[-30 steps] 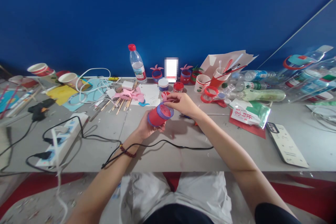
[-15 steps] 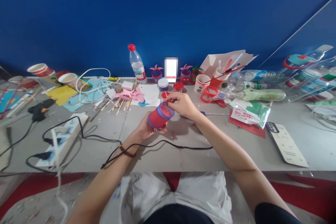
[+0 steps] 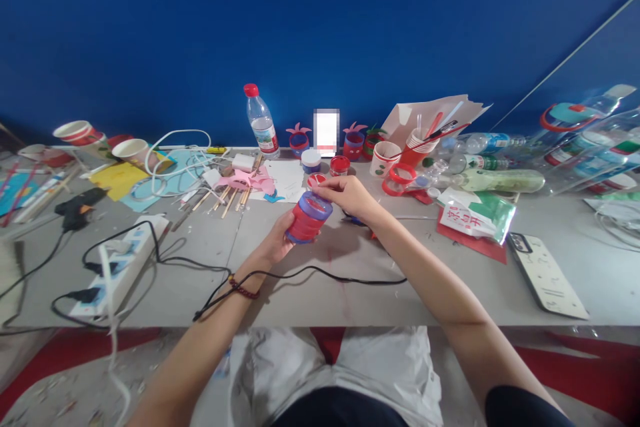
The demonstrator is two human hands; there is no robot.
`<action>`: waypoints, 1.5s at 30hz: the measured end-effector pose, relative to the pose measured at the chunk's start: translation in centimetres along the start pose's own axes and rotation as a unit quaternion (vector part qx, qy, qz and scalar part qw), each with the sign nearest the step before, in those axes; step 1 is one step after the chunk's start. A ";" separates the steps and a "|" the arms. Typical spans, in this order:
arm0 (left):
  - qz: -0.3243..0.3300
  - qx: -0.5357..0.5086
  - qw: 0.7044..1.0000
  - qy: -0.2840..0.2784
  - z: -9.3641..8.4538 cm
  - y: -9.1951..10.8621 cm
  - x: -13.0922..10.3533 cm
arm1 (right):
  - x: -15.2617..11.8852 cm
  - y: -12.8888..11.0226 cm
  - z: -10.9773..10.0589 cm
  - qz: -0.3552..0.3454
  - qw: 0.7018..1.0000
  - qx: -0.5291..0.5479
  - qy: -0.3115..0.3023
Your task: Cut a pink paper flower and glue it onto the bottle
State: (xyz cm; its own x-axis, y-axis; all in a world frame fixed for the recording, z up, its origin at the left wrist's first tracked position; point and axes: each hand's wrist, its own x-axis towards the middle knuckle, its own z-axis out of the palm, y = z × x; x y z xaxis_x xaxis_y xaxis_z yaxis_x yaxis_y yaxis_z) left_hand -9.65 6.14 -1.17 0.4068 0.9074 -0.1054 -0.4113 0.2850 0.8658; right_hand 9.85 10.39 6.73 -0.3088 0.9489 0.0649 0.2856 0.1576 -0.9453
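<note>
My left hand (image 3: 281,235) is wrapped round a small red cup (image 3: 306,219) with purple bands at its rim and base. The cup is tilted, with its rim towards the upper right. At that rim, my right hand (image 3: 347,195) has its thumb and fingers pinched together. What they hold, if anything, is too small to make out. Just beyond the fingertips lies a round lid with red in it (image 3: 315,180). Behind it stand an open jar of red paint (image 3: 340,165) and a white-lidded blue jar (image 3: 311,160).
Leaf-topped small pots (image 3: 299,141) and a water bottle (image 3: 262,125) stand along the blue wall. A black cable (image 3: 320,270) crosses before me. On the left are a power strip (image 3: 120,267) and glue gun (image 3: 77,210); on the right, a phone (image 3: 547,277) and several plastic bottles (image 3: 500,180).
The red cup has turned slightly more upright and shifted a little to the right in my left hand. My right hand has moved slightly at its rim.
</note>
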 end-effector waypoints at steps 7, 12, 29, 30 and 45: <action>-0.010 0.006 1.000 0.010 0.0 -0.1 0.0 | 0.2 0.3 -1.0 0.003 0.999 0.000 -0.037; -0.015 0.000 1.000 0.017 0.1 -0.1 0.1 | -0.1 -0.2 -1.3 0.015 0.996 -0.039 -0.080; -0.010 0.004 1.000 0.027 0.3 0.4 -0.2 | 0.2 0.6 -1.7 0.007 0.996 -0.047 -0.069; -0.010 0.008 1.000 0.025 0.3 0.4 -0.2 | 0.2 0.7 -1.7 0.009 0.997 -0.047 -0.067; 0.013 0.025 0.999 0.033 0.6 0.1 -0.1 | -0.3 0.5 -0.4 -0.067 0.977 -0.204 0.012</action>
State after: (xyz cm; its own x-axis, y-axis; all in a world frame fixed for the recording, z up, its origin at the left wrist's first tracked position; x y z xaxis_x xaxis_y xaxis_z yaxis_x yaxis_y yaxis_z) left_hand -9.28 5.94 -0.78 0.3403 0.9335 -0.1128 -0.3786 0.2458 0.8923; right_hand 10.47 10.33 6.37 -0.3475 0.9180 0.1912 0.5833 0.3712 -0.7225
